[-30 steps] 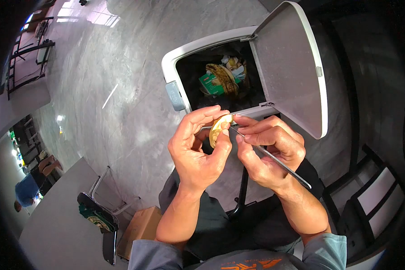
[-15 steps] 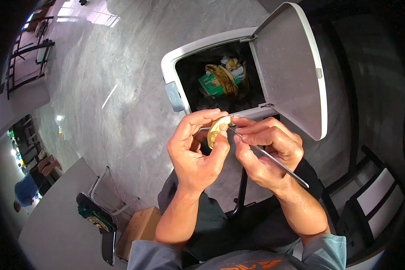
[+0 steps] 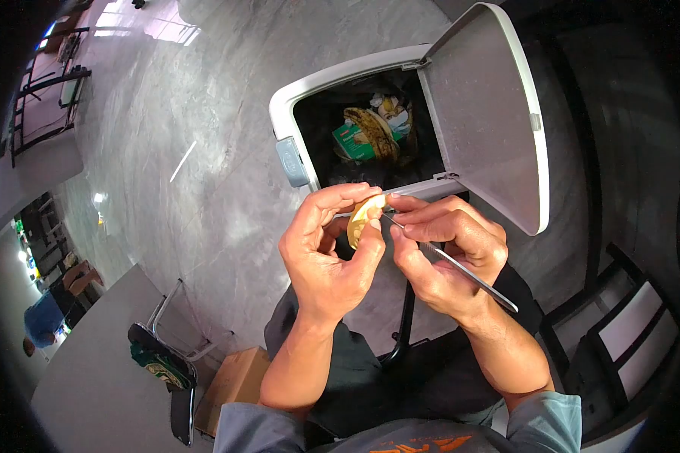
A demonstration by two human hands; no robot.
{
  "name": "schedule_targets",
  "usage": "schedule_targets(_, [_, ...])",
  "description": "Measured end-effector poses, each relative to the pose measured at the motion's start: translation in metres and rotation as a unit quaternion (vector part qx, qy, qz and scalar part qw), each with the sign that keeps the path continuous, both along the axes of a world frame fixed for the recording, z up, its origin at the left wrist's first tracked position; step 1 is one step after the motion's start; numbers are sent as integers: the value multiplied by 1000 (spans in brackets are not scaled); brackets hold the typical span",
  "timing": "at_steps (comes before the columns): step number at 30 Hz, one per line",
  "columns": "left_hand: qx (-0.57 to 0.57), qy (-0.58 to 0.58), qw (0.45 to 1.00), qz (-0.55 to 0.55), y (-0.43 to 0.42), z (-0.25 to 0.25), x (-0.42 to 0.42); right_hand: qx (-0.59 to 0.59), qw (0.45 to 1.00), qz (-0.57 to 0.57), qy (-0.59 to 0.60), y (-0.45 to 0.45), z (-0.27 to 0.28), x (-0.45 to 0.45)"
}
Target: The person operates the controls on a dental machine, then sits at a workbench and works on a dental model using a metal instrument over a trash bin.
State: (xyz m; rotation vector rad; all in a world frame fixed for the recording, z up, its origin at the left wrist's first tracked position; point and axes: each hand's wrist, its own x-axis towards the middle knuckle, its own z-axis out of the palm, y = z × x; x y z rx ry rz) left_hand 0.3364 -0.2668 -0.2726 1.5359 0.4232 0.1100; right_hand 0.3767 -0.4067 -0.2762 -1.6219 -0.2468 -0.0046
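Note:
My left hand (image 3: 329, 253) pinches a small curved yellow piece (image 3: 360, 220) with a pale inner face and rounded bumps, resembling a dental cast. Its thumb presses the near side while the fingers wrap the far edge. In my right hand (image 3: 457, 249) is a slim metal tool (image 3: 476, 281), held like a pen. A ridged section shows along its shaft, and its flat handle end points down to the right. The thin tip meets or nearly meets the yellow piece; contact cannot be made out. Right fingertips are close beside the piece.
Just beyond my hands stands a white bin (image 3: 287, 98) with its lid (image 3: 491, 113) raised. Inside lie a green box (image 3: 353, 143) and browned peel (image 3: 374, 128). A cardboard box (image 3: 234, 385) and chair (image 3: 162, 362) are lower left; another person (image 3: 45, 317) is far left.

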Motion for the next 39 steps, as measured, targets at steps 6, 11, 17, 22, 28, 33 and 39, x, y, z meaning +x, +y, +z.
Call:
schedule_targets(6, [-6, -2, 1000, -3, 1, 0, 0, -5, 1000, 2, 1, -1, 1, 1])
schedule_targets(11, [-31, 19, 999, -6, 2, 5, 2, -3, 1000, 0, 9, -3, 0, 0])
schedule_targets(17, [-54, 40, 998, -13, 3, 5, 3, 61, 996, -11, 66, -2, -2, 0])
schedule_targets(22, [-89, 55, 994, -9, 3, 7, 2, 22, 997, 18, 69, -6, 0, 0])
schedule_targets(28, [-86, 61, 994, 1, 3, 7, 3, -12, 999, 37, 6, -8, -1, 0])
schedule_targets(33, [-78, 64, 995, -14, 5, 4, 1, -8, 999, 46, -9, -8, 1, 1])
schedule_targets(39, [-74, 57, 996, -13, 5, 3, 1, -14, 1000, 13, -4, -4, 2, 0])
